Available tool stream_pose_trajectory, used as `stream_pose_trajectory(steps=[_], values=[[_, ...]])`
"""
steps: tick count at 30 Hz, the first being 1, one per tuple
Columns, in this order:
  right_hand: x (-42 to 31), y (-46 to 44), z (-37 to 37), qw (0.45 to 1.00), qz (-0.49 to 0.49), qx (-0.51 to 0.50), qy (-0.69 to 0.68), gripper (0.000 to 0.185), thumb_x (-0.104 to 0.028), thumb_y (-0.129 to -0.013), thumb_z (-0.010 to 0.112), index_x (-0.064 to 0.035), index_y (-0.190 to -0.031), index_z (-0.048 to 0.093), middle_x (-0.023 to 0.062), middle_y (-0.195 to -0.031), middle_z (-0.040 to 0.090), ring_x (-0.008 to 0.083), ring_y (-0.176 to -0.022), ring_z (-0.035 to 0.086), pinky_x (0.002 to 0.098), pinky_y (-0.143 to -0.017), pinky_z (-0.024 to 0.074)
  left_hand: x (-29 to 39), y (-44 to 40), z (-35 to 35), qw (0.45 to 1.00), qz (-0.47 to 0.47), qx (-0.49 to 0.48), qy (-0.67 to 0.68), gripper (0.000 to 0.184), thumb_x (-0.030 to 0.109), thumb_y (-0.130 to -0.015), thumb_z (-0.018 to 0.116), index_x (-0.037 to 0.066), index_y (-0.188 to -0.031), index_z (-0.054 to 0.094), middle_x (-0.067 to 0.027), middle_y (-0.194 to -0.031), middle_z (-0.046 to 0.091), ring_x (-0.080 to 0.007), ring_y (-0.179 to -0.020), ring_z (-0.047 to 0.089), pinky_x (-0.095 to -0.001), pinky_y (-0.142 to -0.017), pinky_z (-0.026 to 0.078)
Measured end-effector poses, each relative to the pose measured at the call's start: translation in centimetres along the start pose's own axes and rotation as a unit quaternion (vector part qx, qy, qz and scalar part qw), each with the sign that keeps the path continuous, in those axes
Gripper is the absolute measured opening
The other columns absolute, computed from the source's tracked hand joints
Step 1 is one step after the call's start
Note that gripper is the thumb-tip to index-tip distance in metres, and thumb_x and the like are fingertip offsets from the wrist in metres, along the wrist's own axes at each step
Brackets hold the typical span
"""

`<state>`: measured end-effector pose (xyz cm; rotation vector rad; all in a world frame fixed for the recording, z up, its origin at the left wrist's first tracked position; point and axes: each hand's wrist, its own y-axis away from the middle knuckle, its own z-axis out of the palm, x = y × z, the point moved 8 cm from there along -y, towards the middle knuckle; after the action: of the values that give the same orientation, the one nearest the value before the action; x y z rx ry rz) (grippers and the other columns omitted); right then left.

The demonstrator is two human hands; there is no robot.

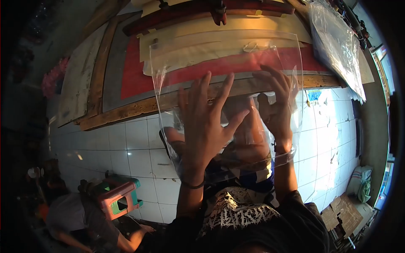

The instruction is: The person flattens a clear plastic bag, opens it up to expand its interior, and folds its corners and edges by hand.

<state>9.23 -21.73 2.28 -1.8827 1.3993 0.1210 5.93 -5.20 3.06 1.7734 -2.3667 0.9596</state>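
Observation:
A clear plastic bag or sheet (228, 46) spreads in front of me, overlapping both hands and the edge of the worktable. My left hand (206, 122) has its fingers spread and pointing away from me, with the thumb out to the right. Opposite it, my right hand (274, 103) is raised with its fingers apart and slightly bent. The plastic's near edge crosses close to both wrists. I cannot tell whether my hands are inside the plastic or behind it.
A wooden-framed table (126, 113) bears red material (133, 74), cream sheets (185, 38) and a dark red bar (177, 20). Clear plastic sheets (337, 46) are stacked at right. A person (84, 219) sits at lower left near a pink-and-green stool (120, 198). Cardboard (346, 215) lies lower right.

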Motion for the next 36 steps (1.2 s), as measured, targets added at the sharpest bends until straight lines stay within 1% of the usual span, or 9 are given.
stream_pose_trajectory(steps=[2, 4, 12, 17, 20, 22, 26, 31, 36], values=[[-1.3, -2.6, -1.8, 0.992, -0.043, 0.046, -0.114, 0.035, -0.003, -0.082, 0.061, -0.0094, -0.117, 0.064, 0.0125, -0.127, 0.057, 0.0304, -0.121, 0.05, 0.0401, -0.105, 0.0382, 0.0, -2.5, -2.3, 0.998, 0.037, 0.055, 0.02, 0.072, 0.053, -0.086, 0.064, 0.018, -0.146, 0.043, -0.0221, -0.136, 0.045, -0.0388, -0.124, 0.046, -0.057, -0.105, 0.032], [-1.7, -5.6, -3.0, 0.988, -0.054, 0.075, -0.125, 0.031, -0.011, -0.088, 0.064, -0.0067, -0.119, 0.063, 0.0128, -0.124, 0.061, 0.0317, -0.118, 0.055, 0.0419, -0.1, 0.0434, -0.2, -5.0, -4.4, 0.991, 0.042, 0.127, 0.006, 0.071, 0.053, -0.087, 0.062, 0.016, -0.146, 0.043, -0.0221, -0.133, 0.047, -0.0381, -0.123, 0.047, -0.0552, -0.104, 0.033], [-1.3, -0.1, 2.1, 0.983, -0.094, -0.008, 0.159, 0.052, -0.022, -0.088, 0.062, -0.0068, -0.136, 0.049, 0.0239, -0.145, 0.039, 0.0381, -0.139, 0.033, 0.0585, -0.118, 0.0132, -5.0, -6.3, 2.6, 0.991, 0.002, 0.056, -0.12, 0.059, 0.053, -0.091, 0.056, 0.013, -0.134, 0.056, -0.017, -0.143, 0.048, -0.0357, -0.134, 0.042, -0.0533, -0.112, 0.027], [-5.9, 9.8, 1.7, 0.96, -0.082, -0.244, -0.105, 0.053, -0.018, -0.084, 0.068, -0.0046, -0.133, 0.052, 0.0234, -0.144, 0.041, 0.0387, -0.141, 0.029, 0.0552, -0.116, 0.0233, -4.2, -6.0, 1.7, 0.992, 0.015, 0.082, -0.095, 0.043, 0.039, -0.091, 0.063, 0.011, -0.124, 0.061, -0.0139, -0.127, 0.059, -0.033, -0.12, 0.053, -0.0468, -0.104, 0.036], [-7.8, 13.1, -0.2, 0.772, -0.149, -0.428, -0.445, 0.044, -0.015, -0.082, 0.071, -0.003, -0.123, 0.06, 0.0219, -0.135, 0.051, 0.0371, -0.136, 0.038, 0.0516, -0.112, 0.0314, -2.8, -5.7, 0.4, 0.992, -0.064, 0.043, -0.102, 0.029, 0.026, -0.09, 0.067, 0.009, -0.114, 0.064, -0.0112, -0.114, 0.064, -0.0304, -0.109, 0.058, -0.0408, -0.096, 0.041], [-8.3, 11.9, -3.5, 0.734, -0.162, -0.382, -0.537, 0.039, -0.012, -0.08, 0.072, -0.0022, -0.116, 0.064, 0.0218, -0.129, 0.056, 0.0375, -0.132, 0.043, 0.0495, -0.109, 0.0359, -2.1, -4.3, 0.7, 0.993, -0.11, 0.009, -0.046, 0.024, 0.019, -0.09, 0.067, 0.007, -0.111, 0.065, -0.0108, -0.109, 0.065, -0.0298, -0.104, 0.06, -0.0386, -0.093, 0.043], [-5.4, 3.8, -6.4, 0.977, -0.075, -0.125, -0.158, 0.036, -0.004, -0.075, 0.073, -0.0052, -0.111, 0.067, 0.0165, -0.13, 0.058, 0.0377, -0.127, 0.048, 0.0458, -0.104, 0.0408, -0.3, -1.1, 1.6, 0.992, -0.022, 0.02, 0.124, 0.033, 0.011, -0.09, 0.064, 0.006, -0.122, 0.059, -0.0131, -0.121, 0.06, -0.0331, -0.113, 0.055, -0.0421, -0.095, 0.042], [-2.7, 2.2, -3.0, 0.986, -0.03, -0.078, -0.146, 0.043, -0.007, -0.075, 0.074, -0.0105, -0.116, 0.065, 0.0137, -0.139, 0.049, 0.0366, -0.131, 0.043, 0.0471, -0.105, 0.0397, 1.6, 6.4, 4.1, 0.997, 0.004, 0.008, 0.076, 0.063, 0.012, -0.091, 0.062, 0.012, -0.148, 0.036, -0.0216, -0.155, 0.025, -0.0462, -0.141, 0.026, -0.0556, -0.112, 0.029], [-2.6, 2.4, -2.1, 0.99, -0.038, -0.065, -0.119, 0.043, -0.006, -0.075, 0.074, -0.0094, -0.116, 0.064, 0.0148, -0.14, 0.048, 0.0369, -0.132, 0.042, 0.0478, -0.107, 0.0387, 2.3, 15.6, 6.1, 0.972, 0.024, -0.189, 0.141, 0.046, 0.018, -0.092, 0.064, 0.011, -0.136, 0.052, -0.0182, -0.15, 0.035, -0.0387, -0.141, 0.031, -0.051, -0.111, 0.034]])
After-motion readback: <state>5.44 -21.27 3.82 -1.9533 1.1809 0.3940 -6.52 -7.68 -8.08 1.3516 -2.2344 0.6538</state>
